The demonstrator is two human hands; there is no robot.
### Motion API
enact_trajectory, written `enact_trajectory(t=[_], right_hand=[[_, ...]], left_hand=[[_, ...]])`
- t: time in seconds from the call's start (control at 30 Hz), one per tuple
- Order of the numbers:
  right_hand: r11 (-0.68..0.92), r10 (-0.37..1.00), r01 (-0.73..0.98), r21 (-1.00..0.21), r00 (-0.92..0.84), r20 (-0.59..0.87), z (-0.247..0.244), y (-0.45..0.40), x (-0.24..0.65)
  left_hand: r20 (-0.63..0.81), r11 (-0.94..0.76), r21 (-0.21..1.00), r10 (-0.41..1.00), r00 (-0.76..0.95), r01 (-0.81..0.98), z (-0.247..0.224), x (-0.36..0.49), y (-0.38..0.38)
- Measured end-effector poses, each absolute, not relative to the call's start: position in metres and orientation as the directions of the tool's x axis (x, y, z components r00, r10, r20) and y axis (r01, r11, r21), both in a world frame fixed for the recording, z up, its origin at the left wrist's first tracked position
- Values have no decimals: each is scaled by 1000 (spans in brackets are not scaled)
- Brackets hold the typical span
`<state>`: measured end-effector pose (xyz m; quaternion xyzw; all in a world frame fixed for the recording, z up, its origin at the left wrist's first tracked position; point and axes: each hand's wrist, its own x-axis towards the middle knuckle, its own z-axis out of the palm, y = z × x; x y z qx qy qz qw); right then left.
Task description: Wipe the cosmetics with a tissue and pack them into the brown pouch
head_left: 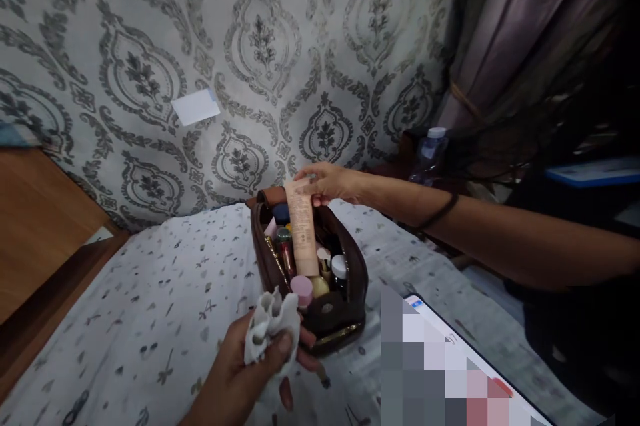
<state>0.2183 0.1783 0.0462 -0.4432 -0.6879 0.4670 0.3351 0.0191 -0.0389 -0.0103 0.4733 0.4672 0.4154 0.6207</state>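
My right hand reaches in from the right and grips the upper end of a beige squeeze tube, which stands nearly upright over the open bag. The tube's lower end is among the contents of a dark brown zippered cosmetic bag. In my left hand, near the bag's front left, is a crumpled white tissue. Around the tube sit a jar with a pink lid, a small jar with a white lid, a reddish slim tube and other small items partly hidden.
The bag rests on a patterned white bedsheet against a wallpapered wall. A phone, partly blurred out, lies at lower right. A clear plastic bottle stands at back right; a wooden panel borders the left.
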Motion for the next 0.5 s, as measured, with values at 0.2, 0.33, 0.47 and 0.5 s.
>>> enact_trajectory(t=[0.2,0.33,0.47,0.5], right_hand=[[297,905,500,-813,-418,73,38,183,201],[419,872,570,-707,-469,139,31,178,196],[511,822,579,-636,-545,165,27,179,199],[525,808,575,-628,-568,156,27,181,200]], left_hand=[[-235,243,970,945,230,-6,-21,10,-40],[-246,249,968,941,231,17,-26,7,-42],[-244,247,969,938,247,19,-26,6,-43],[-239,240,970,936,259,27,-26,6,-43]])
